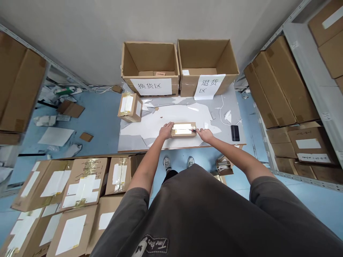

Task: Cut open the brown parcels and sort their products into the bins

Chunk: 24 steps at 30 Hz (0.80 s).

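Note:
A small oblong cardboard box [183,133] with white labels and clear tape lies on the worktable [128,141]. My left hand [166,130] grips its left end, fingers over the top edge. In my closed right hand [204,135] is a box cutter [194,130], of which only a small red and dark part shows. Its tip is at the taped right end of the box; how deep the blade sits I cannot tell. A taller taped carton [130,107] stands at the table's left, and a black phone-like device [235,133] lies at the right.
Two large open cartons with paper signs, the left one [150,86] and the right one [187,87], stand along the back. Torn paper scraps [147,104] litter the table. Labelled cartons [83,182] are stacked at my left; a loaded shelf [302,53] rises at right.

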Each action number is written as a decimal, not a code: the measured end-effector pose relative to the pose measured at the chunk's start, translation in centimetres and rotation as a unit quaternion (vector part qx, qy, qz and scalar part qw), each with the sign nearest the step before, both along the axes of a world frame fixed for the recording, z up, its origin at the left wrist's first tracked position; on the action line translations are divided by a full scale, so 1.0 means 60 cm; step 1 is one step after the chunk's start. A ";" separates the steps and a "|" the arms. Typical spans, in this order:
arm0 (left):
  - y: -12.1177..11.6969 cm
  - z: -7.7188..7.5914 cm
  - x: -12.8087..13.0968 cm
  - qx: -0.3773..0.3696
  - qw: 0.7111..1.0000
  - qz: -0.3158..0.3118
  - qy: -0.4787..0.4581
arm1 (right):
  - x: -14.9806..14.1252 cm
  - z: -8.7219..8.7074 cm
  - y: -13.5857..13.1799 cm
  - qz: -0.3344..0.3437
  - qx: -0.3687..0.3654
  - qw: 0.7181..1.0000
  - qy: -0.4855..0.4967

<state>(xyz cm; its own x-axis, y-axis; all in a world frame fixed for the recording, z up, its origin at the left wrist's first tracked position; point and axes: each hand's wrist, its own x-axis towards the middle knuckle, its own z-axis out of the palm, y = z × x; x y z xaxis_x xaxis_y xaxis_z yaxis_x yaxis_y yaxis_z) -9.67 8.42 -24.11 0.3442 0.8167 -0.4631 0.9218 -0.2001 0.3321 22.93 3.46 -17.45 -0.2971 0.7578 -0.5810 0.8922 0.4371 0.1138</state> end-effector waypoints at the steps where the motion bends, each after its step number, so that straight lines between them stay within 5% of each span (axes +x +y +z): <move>1: 0.000 0.000 0.000 0.002 1.000 -0.001 -0.003 | 0.010 0.000 -0.002 -0.007 0.003 1.000 -0.003; 11: -0.006 0.013 -0.003 0.005 1.000 0.000 -0.001 | 0.050 -0.002 -0.013 -0.033 0.009 0.999 0.008; 19: -0.011 0.033 0.002 0.015 1.000 -0.007 0.022 | 0.147 -0.004 -0.051 -0.115 0.013 0.993 -0.015; 24: -0.015 0.046 0.005 0.015 0.998 -0.024 0.054 | 0.129 -0.024 -0.062 -0.157 0.026 0.987 0.035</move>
